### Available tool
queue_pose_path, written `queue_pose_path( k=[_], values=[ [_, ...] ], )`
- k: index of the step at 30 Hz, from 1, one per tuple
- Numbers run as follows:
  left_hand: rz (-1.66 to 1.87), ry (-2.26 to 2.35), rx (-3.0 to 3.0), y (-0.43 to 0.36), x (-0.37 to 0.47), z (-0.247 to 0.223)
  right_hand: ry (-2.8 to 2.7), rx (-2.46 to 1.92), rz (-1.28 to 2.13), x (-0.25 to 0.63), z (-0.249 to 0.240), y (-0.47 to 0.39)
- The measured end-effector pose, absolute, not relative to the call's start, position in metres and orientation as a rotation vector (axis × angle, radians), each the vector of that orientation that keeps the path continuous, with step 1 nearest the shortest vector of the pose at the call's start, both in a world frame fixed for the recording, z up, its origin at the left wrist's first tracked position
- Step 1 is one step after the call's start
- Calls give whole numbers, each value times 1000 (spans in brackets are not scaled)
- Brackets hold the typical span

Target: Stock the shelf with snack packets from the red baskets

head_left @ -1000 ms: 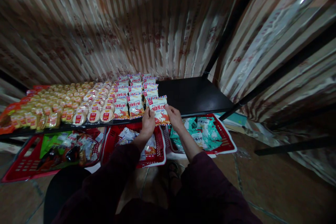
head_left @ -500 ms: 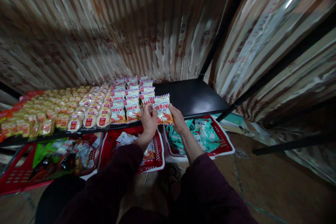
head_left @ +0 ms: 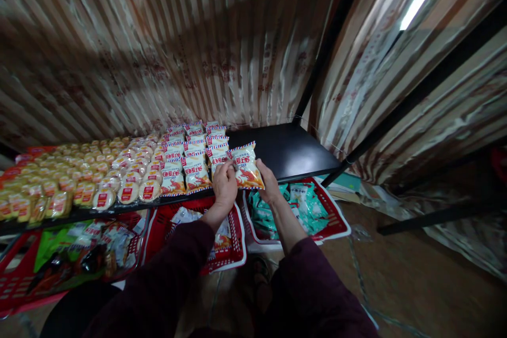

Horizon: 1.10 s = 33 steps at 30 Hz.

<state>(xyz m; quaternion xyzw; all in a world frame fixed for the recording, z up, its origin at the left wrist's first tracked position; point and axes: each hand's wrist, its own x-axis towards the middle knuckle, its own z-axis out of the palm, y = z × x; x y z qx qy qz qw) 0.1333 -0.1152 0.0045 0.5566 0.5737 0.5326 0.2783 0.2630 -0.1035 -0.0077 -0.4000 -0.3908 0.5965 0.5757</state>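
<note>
Between my hands, at the front of the black shelf (head_left: 291,148), is a white and orange snack bag (head_left: 246,168) with a striped top edge. My right hand (head_left: 269,184) grips its right side, thumb toward the top. The curled fingers of my left hand (head_left: 225,184) press at its left edge, partly over a neighbouring bag (head_left: 217,154) of the same kind. Rows of matching snack bags (head_left: 196,170) stand just to the left. Beyond them lie several round wrapped crackers (head_left: 129,192) and small yellow wrapped cakes (head_left: 59,202).
Under the shelf are a red basket with green packets (head_left: 336,216), a middle red basket (head_left: 240,243) with more snack bags, and a left red basket (head_left: 16,280) with mixed packs. Black shelf posts (head_left: 328,42) and striped curtain (head_left: 178,37) enclose the back and right.
The view has shifted slightly, so the shelf goods appear farther left. The held bag leans a little more, and my left fingers have curled in at its edge.
</note>
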Motion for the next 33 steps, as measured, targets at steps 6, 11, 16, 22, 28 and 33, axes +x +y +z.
queue_pose_path(
  k=[6, 11, 16, 22, 28, 33],
  values=[
    [1396, 1408, 1363, -115, 139, 5, -977, -977, 1249, 264, -1, -107],
    [1377, 1249, 1286, -116, 141, 9, -1029, -1003, 1106, 266, -8, -104],
    [1370, 1075, 1215, -121, 144, 18, -1074, -977, 931, 264, -10, -103],
    [1349, 893, 953, -124, 151, 17, -1164, -1013, 777, 263, -13, -102],
    [1322, 735, 676, -124, 156, 18, -1039, -1042, 838, 259, -16, -98],
    [1285, 767, 486, -121, 155, 20, -910, -1048, 1077, 255, -15, -97]
  ],
)
